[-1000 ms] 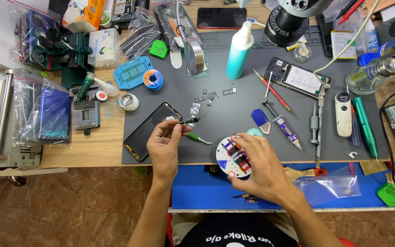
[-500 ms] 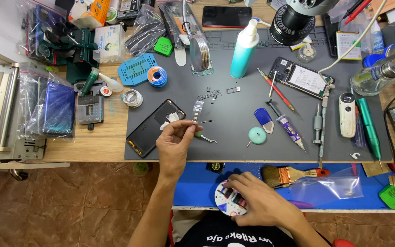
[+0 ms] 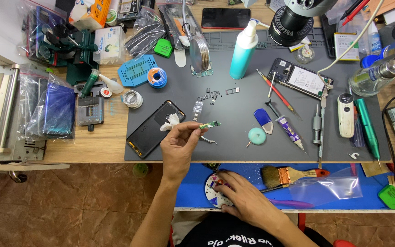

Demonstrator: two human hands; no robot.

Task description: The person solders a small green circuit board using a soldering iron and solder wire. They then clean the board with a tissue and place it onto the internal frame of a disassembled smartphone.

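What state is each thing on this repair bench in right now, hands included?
Left hand: raised, pinching a small green circuit board.
Right hand: resting on a round white disc.
Black phone: lying flat, white wad on it.
Opened phone: back off, insides showing.
Teal pump bottle: upright.
Brush: lying flat.

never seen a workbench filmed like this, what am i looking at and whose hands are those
There is no machine here: the camera sits on a person's head and looks down at their own two hands. The left hand pinches a small green circuit strip above a grey work mat. The right hand rests on a round white disc on the lower blue tray. On the mat lie a black phone, a teal pump bottle, an opened phone and tiny loose parts; a brush lies on the tray.
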